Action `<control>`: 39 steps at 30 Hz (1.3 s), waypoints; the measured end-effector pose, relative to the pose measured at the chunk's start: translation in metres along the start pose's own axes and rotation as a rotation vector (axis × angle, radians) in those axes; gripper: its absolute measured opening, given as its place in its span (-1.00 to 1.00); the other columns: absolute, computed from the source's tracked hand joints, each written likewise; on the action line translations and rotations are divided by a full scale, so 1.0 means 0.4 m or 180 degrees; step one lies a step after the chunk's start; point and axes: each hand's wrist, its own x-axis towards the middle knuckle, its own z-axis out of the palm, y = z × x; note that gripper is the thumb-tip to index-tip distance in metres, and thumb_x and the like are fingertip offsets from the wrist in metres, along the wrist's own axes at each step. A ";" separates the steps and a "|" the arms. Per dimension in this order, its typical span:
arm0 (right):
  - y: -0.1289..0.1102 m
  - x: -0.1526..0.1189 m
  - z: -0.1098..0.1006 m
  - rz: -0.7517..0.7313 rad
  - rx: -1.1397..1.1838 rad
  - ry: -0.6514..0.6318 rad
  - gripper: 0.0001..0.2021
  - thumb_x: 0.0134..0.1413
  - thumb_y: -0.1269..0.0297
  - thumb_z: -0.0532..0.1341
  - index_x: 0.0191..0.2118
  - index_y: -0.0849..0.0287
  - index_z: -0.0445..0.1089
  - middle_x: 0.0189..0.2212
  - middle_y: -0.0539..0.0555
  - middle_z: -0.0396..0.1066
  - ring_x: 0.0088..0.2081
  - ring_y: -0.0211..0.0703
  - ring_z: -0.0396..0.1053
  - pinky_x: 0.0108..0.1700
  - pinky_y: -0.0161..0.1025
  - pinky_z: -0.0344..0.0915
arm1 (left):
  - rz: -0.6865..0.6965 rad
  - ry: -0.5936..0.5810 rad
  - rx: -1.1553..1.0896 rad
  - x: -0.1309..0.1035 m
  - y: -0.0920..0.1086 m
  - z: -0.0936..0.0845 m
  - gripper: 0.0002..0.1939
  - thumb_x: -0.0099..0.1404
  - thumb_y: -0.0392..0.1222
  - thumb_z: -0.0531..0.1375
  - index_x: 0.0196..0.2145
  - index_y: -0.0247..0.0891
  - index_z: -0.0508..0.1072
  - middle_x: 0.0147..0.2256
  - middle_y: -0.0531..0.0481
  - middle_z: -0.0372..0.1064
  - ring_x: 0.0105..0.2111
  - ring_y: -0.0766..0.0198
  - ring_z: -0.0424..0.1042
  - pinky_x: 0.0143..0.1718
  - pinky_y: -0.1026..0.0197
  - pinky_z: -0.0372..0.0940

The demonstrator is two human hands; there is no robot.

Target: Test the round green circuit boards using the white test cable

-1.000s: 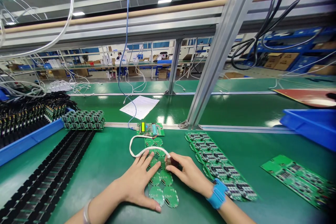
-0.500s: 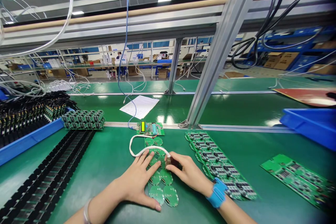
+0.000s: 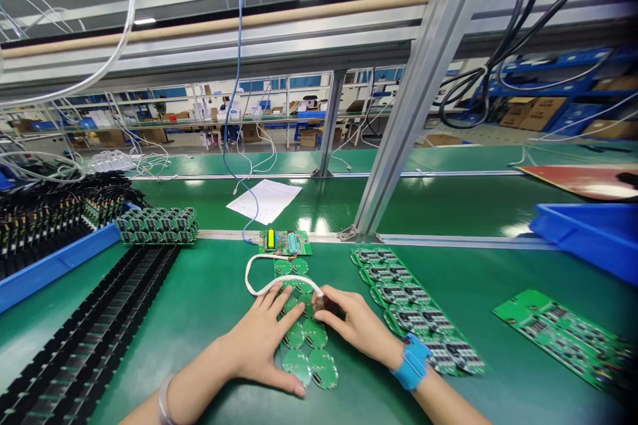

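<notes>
My left hand [image 3: 266,339] lies with its fingers spread over the left side of a panel of round green circuit boards [image 3: 323,369]. My right hand [image 3: 351,322] pinches a dark brown connector block [image 3: 326,305] over the panel's right column. From that block a white cable [image 3: 254,272] curves left and back to a green board with a lit yellow-green display [image 3: 272,238], at the far end of the panel. The underside of the block, where it meets the boards, is hidden.
More board panels [image 3: 409,299] lie to the right, with another green panel [image 3: 563,335] and a blue bin [image 3: 593,232] beyond. Black racks [image 3: 114,319], stacked round boards [image 3: 158,226] and a blue tray [image 3: 60,269] are at left. A metal post [image 3: 403,126] rises behind.
Both hands hold nearly the same places on the panel. The whole view has shifted very slightly; nothing has been taken hold of or let go.
</notes>
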 end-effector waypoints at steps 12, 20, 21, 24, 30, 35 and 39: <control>0.001 0.001 0.000 0.0028 0.0071 -0.0001 -0.80 0.22 0.20 0.15 -0.41 0.12 0.21 -0.48 -0.03 0.32 -0.45 -0.19 0.25 -0.39 -0.32 0.15 | 0.0005 0.0016 0.0017 -0.001 0.001 0.001 0.24 -0.02 0.56 0.15 0.36 -0.19 -0.25 0.34 -0.30 -0.48 0.30 -0.31 -0.43 0.24 -0.34 -0.28; -0.004 0.003 -0.007 0.0139 0.0125 -0.0018 -0.80 0.17 0.25 0.18 -0.45 0.13 0.20 -0.51 -0.04 0.30 -0.46 -0.20 0.24 -0.40 -0.32 0.13 | -0.0030 -0.0033 0.0028 -0.001 -0.003 0.004 0.24 -0.02 0.57 0.14 0.36 -0.18 -0.25 0.34 -0.31 -0.47 0.29 -0.32 -0.42 0.23 -0.35 -0.26; -0.006 0.003 -0.011 0.0161 0.0161 -0.0017 -0.81 0.16 0.26 0.19 -0.45 0.13 0.21 -0.51 -0.04 0.32 -0.46 -0.21 0.24 -0.39 -0.33 0.14 | -0.0035 -0.0034 0.0024 -0.001 -0.003 0.004 0.23 -0.01 0.57 0.14 0.36 -0.18 -0.25 0.34 -0.31 -0.47 0.29 -0.33 -0.41 0.23 -0.35 -0.25; -0.010 0.002 -0.030 0.0247 0.0393 -0.0081 -0.87 0.10 0.29 0.21 -0.42 0.16 0.28 -0.51 -0.04 0.35 -0.46 -0.22 0.27 -0.38 -0.33 0.19 | -0.0071 -0.0046 0.0005 -0.001 0.000 0.002 0.21 0.01 0.56 0.14 0.36 -0.19 -0.23 0.34 -0.33 -0.45 0.29 -0.34 -0.37 0.22 -0.36 -0.21; -0.012 -0.008 -0.052 0.0356 0.0901 -0.0749 -0.88 -0.07 0.33 0.29 -0.39 0.21 0.34 -0.55 -0.05 0.38 -0.51 -0.25 0.27 -0.43 -0.36 0.21 | -0.0077 -0.0084 0.0018 0.002 0.003 -0.004 0.19 0.02 0.54 0.16 0.36 -0.22 -0.19 0.34 -0.32 -0.41 0.30 -0.32 -0.39 0.23 -0.34 -0.24; -0.008 -0.012 -0.048 0.0381 0.0879 -0.0837 -0.88 -0.08 0.33 0.29 -0.40 0.22 0.36 -0.55 -0.04 0.40 -0.51 -0.26 0.28 -0.43 -0.37 0.22 | -0.0065 -0.0072 0.0024 0.003 0.004 -0.004 0.18 0.03 0.53 0.16 0.35 -0.24 -0.17 0.34 -0.32 -0.38 0.30 -0.31 -0.39 0.24 -0.33 -0.25; -0.014 -0.013 -0.046 0.0381 0.0850 -0.0852 -0.90 -0.08 0.35 0.28 -0.41 0.22 0.35 -0.56 -0.05 0.38 -0.52 -0.27 0.27 -0.44 -0.38 0.21 | -0.0049 -0.0053 0.0029 0.003 0.003 -0.003 0.18 0.04 0.52 0.16 0.35 -0.25 -0.17 0.33 -0.35 -0.38 0.30 -0.32 -0.37 0.23 -0.34 -0.24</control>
